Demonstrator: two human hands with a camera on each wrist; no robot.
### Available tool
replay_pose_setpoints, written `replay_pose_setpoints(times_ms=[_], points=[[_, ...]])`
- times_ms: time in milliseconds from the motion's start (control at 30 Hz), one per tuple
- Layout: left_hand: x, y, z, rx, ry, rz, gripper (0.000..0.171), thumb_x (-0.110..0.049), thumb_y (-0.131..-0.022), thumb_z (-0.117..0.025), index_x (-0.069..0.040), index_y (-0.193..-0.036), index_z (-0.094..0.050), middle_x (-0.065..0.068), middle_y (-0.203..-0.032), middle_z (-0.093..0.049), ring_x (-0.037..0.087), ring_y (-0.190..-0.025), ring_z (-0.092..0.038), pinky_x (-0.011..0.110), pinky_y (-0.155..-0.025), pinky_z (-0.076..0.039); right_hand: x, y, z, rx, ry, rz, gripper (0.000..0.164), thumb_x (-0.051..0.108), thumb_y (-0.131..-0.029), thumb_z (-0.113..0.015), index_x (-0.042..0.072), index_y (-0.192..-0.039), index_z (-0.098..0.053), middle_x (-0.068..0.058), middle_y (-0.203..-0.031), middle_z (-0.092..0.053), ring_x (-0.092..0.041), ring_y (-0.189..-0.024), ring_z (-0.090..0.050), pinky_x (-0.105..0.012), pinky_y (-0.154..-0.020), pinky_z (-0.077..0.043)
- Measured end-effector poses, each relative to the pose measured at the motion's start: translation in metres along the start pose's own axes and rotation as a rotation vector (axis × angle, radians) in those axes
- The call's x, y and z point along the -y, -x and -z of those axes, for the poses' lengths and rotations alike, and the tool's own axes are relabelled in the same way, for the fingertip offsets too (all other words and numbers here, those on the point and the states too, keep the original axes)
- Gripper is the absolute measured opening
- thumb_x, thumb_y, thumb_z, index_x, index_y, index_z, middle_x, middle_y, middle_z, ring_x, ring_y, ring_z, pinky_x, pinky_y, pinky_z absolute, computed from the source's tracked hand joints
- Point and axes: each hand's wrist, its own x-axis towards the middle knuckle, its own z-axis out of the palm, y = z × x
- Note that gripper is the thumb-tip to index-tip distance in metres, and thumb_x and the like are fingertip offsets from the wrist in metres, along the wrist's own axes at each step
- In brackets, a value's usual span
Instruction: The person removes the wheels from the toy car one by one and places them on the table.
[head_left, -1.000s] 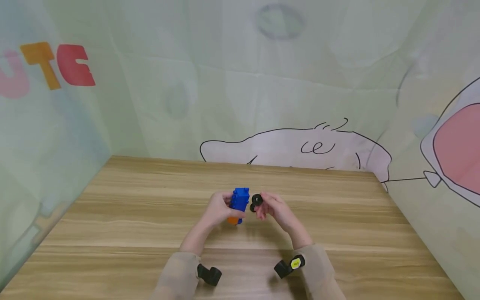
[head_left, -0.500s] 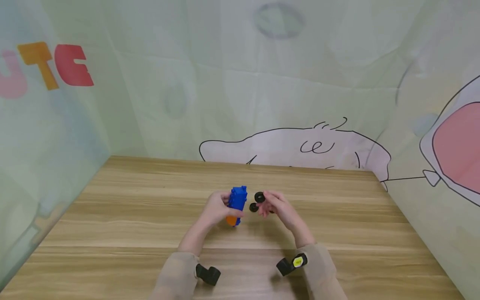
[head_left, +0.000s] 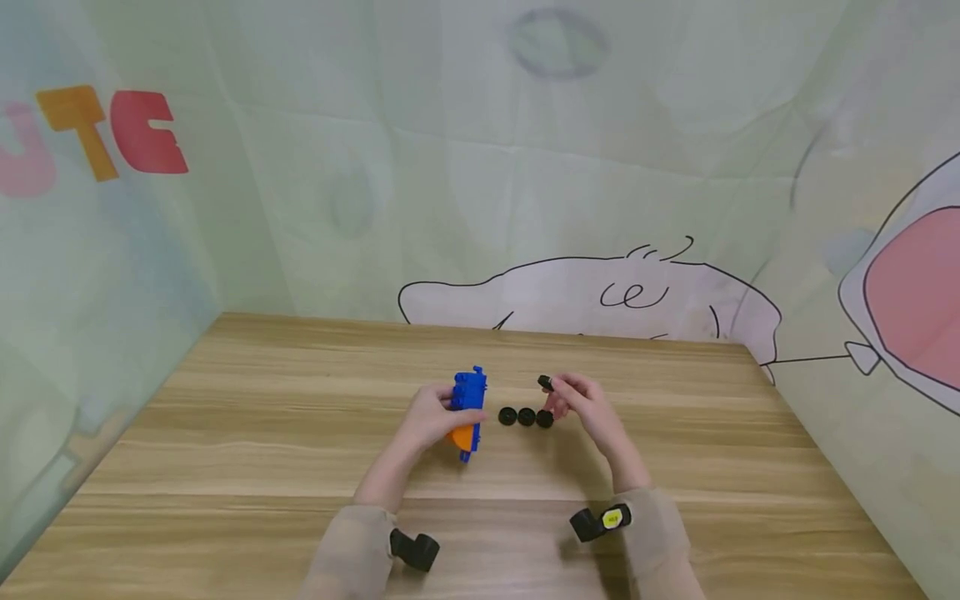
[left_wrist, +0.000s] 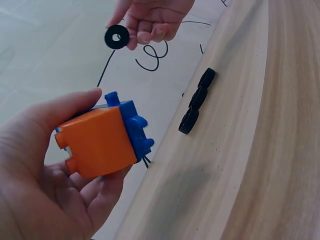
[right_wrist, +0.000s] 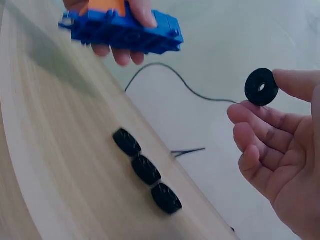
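Note:
My left hand [head_left: 429, 419] grips a toy block vehicle with a blue base [head_left: 471, 390] and an orange block [left_wrist: 100, 142] on it, held above the table. Studs and small side pegs show on the blue part. Between thumb and index finger, my right hand [head_left: 592, 410] pinches a small black wheel [right_wrist: 261, 87] by its edge; a hole runs through its middle. Three more black wheels lie in a row on the table between the hands, the middle wheel [head_left: 527, 417] among them. The held wheel is apart from the vehicle.
The wood-grain table [head_left: 300, 467] reaches back to a printed cloth backdrop [head_left: 450, 167], which also stands at both sides. A black wrist camera [head_left: 416, 550] sits on the left sleeve, another camera [head_left: 588, 523] on the right.
My right hand has moved right with its wheel, uncovering the wheels on the table. My left hand has shifted slightly left, and the vehicle has turned so its side shows more.

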Motion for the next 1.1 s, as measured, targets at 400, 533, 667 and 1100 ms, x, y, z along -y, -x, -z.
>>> replay_pose_setpoints(times_ms=[400, 533, 667, 1100], points=[[0.003, 0.002, 0.003, 0.01, 0.033, 0.049, 0.055, -0.023, -0.088, -0.069, 0.012, -0.127, -0.053, 0.024, -0.116, -0.065, 0.026, -0.095, -0.064, 0.037, -0.087, -0.055, -0.014, 0.004, 0.019, -0.162, 0.131, 0.043, 0.039, 0.03, -0.094, -0.06, -0.009, -0.093, -0.061, 0.0, -0.07, -0.064, -0.007, -0.059, -0.055, -0.023, -0.059, -0.049], [0.004, 0.001, 0.004, 0.01, 0.058, 0.05, 0.053, -0.016, -0.084, -0.067, 0.013, -0.125, -0.053, 0.027, -0.116, -0.064, 0.028, -0.096, -0.063, 0.035, -0.085, -0.053, -0.02, 0.005, 0.024, -0.186, 0.155, 0.002, 0.033, 0.029, -0.092, -0.063, -0.004, -0.092, -0.064, 0.002, -0.07, -0.064, -0.009, -0.06, -0.055, -0.022, -0.059, -0.048], [0.005, 0.0, 0.004, 0.004, 0.065, 0.062, 0.057, -0.01, -0.08, -0.065, 0.016, -0.128, -0.049, 0.029, -0.12, -0.062, 0.03, -0.1, -0.061, 0.037, -0.089, -0.053, -0.025, 0.006, 0.03, -0.203, 0.206, -0.099, 0.026, 0.017, -0.092, -0.064, -0.008, -0.098, -0.064, 0.002, -0.072, -0.064, -0.011, -0.064, -0.056, -0.023, -0.063, -0.048], [0.004, 0.001, 0.0, -0.083, -0.12, 0.055, 0.054, -0.02, -0.078, -0.071, 0.012, -0.121, -0.059, 0.025, -0.11, -0.067, 0.027, -0.092, -0.065, 0.038, -0.082, -0.057, -0.042, 0.007, 0.034, -0.132, 0.287, -0.177, 0.026, 0.015, -0.087, -0.073, -0.006, -0.102, -0.071, -0.008, -0.077, -0.068, -0.009, -0.064, -0.053, -0.022, -0.058, -0.044]])
